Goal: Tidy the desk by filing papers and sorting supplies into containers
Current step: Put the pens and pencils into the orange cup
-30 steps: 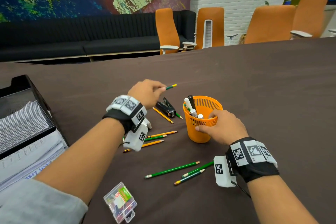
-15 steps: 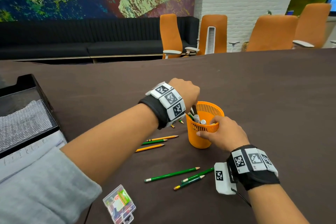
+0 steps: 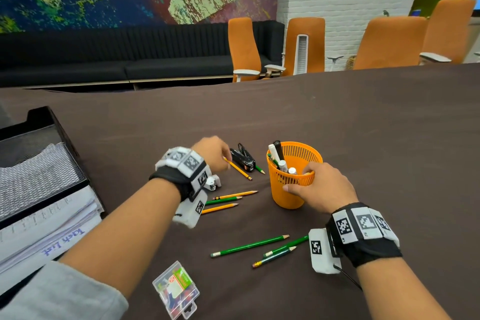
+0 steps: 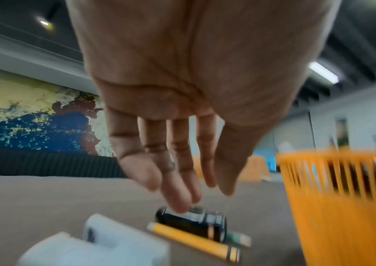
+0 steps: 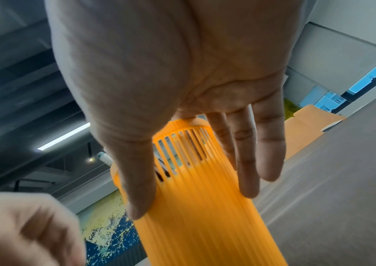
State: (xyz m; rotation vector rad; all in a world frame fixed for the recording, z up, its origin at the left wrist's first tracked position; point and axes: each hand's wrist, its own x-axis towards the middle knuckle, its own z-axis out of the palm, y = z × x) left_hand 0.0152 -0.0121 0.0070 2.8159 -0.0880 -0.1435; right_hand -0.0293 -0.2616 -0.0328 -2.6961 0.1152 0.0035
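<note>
An orange mesh cup (image 3: 288,197) stands mid-table with markers and pens in it. My right hand (image 3: 301,179) grips its near rim, thumb outside and a finger hooked over the edge; in the right wrist view the right hand (image 5: 193,198) wraps the cup (image 5: 205,234). My left hand (image 3: 224,161) hangs open and holds nothing, over the end of a yellow pencil (image 3: 237,169) beside a black stapler (image 3: 242,157). In the left wrist view the left hand's fingertips (image 4: 177,203) hover just above the stapler (image 4: 191,221) and the pencil (image 4: 193,241), with the cup (image 4: 341,207) to the right.
Three pencils (image 3: 228,199) lie under my left wrist, and three green ones (image 3: 249,245) lie nearer me. A clear pin box (image 3: 176,289) sits at the front. A black mesh tray (image 3: 39,171) over stacked papers (image 3: 46,231) stands at the left. Orange chairs line the far edge.
My left hand held a green pencil, carried it to the cup, and has come back left to the stapler without it. The right hand has stayed on the cup.
</note>
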